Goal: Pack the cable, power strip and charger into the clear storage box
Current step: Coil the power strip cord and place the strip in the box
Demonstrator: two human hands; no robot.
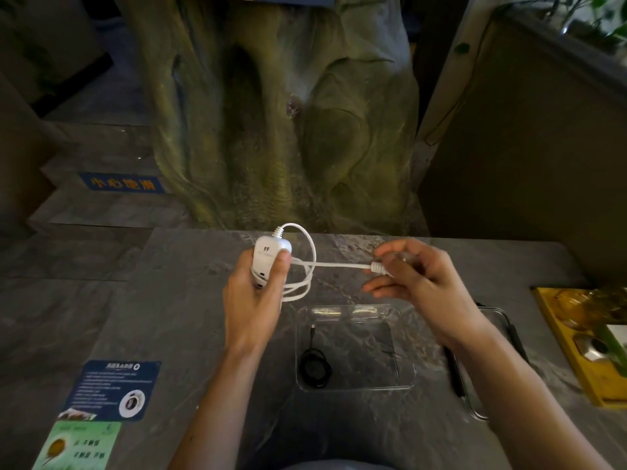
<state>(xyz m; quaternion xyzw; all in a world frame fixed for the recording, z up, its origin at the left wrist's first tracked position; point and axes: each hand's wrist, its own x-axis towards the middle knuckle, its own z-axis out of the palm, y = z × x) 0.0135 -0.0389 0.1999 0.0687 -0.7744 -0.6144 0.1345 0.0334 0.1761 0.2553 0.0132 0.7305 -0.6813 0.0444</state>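
My left hand (252,293) grips a small white power strip (268,257) above the grey stone table (176,300). Its white cord (310,262) loops around the strip and runs right to the plug end, which my right hand (414,276) pinches between its fingers. Below both hands sits the clear storage box (403,385), open on top. A coiled black cable (315,366) lies in the box's near left corner. The plug itself is mostly hidden by my right fingers.
The clear box lid (475,408) with black clips lies right of the box, under my right forearm. A yellow tray (556,320) stands at the right edge. Blue (115,390) and green (79,446) cards lie at the near left. A rock-like sculpture (281,130) rises behind the table.
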